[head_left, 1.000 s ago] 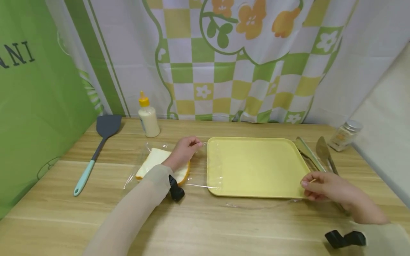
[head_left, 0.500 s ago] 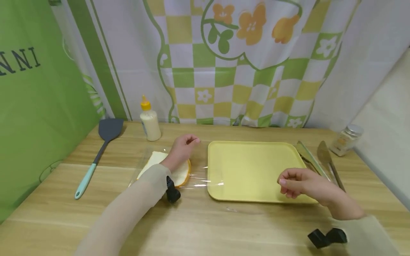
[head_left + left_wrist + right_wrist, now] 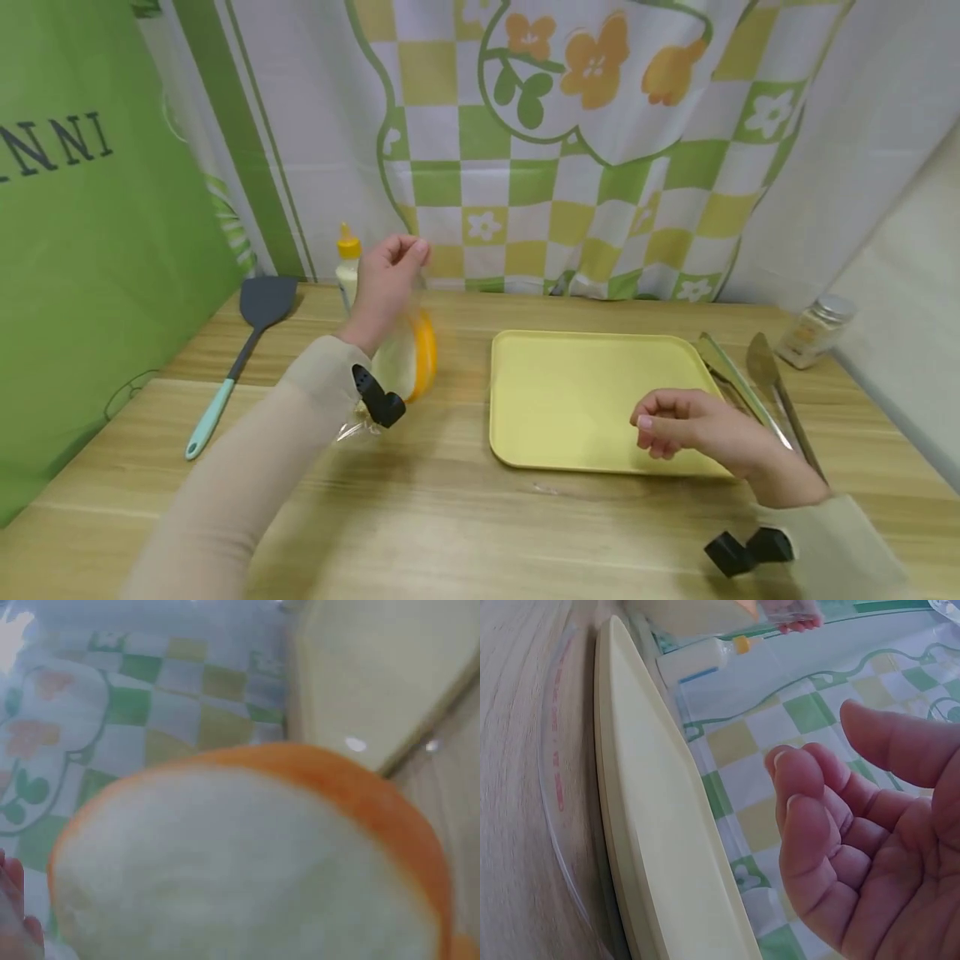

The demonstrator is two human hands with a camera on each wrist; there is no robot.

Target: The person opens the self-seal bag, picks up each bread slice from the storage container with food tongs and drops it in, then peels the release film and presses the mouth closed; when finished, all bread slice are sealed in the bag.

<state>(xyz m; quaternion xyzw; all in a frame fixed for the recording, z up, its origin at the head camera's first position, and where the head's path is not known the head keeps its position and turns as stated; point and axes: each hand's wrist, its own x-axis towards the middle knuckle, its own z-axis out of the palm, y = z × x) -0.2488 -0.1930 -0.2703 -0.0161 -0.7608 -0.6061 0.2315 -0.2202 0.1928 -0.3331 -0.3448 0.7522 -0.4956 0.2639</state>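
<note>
My left hand (image 3: 386, 279) pinches the top of a clear plastic bag (image 3: 358, 427), raised off the table at the left. Inside it hangs a slice of white bread (image 3: 424, 354) with an orange-brown crust, tilted up on edge. The bread (image 3: 225, 862) fills much of the left wrist view. My right hand (image 3: 693, 429) hovers over the right front of the yellow tray (image 3: 562, 400). Its fingers are loosely curled, with nothing between them and the thumb in the right wrist view. The left forearm hides part of the bag.
A squeeze bottle (image 3: 348, 271) with a yellow cap stands behind the left hand. A turner (image 3: 240, 358) lies far left. Metal tongs (image 3: 738, 383) and a flat metal utensil (image 3: 780, 396) lie right of the tray, near a glass jar (image 3: 816, 333). Clear plastic (image 3: 557, 742) lies before the tray.
My left hand has risen and moved left, lifting the bagged bread off the table and its edge off the tray. My right hand has moved left from the tray's corner to over the tray.
</note>
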